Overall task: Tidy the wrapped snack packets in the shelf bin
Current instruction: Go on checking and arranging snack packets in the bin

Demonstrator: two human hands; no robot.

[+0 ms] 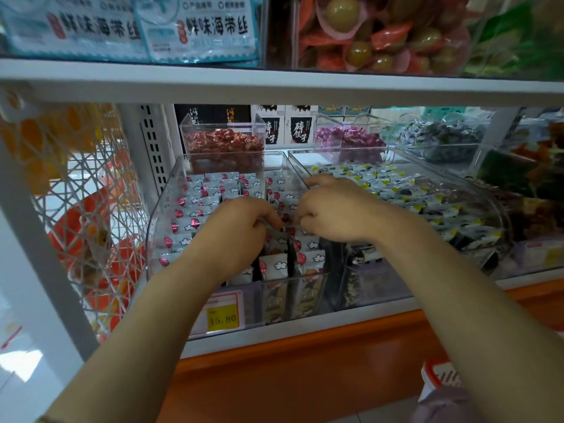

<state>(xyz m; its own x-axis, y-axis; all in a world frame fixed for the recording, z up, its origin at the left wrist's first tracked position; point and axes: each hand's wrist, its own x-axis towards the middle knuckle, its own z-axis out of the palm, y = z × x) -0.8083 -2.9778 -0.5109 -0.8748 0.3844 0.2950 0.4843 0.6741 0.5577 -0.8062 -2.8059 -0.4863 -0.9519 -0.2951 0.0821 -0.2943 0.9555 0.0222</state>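
Both hands reach into the clear shelf bin (158,215): L hand (241,221) & R hand (332,209) meet over its center row, fingers (271,218) curled, pinching white snack packets (195,209) directly beneath them. More packets stand in rows left of L hand, w/ a price tag (222,319) below.

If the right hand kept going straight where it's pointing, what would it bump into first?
Probably the white snack packets with red balloons, standing in rows in the clear bin, just beyond the right hand. Depth is hard to judge; its curled fingers may already touch some.
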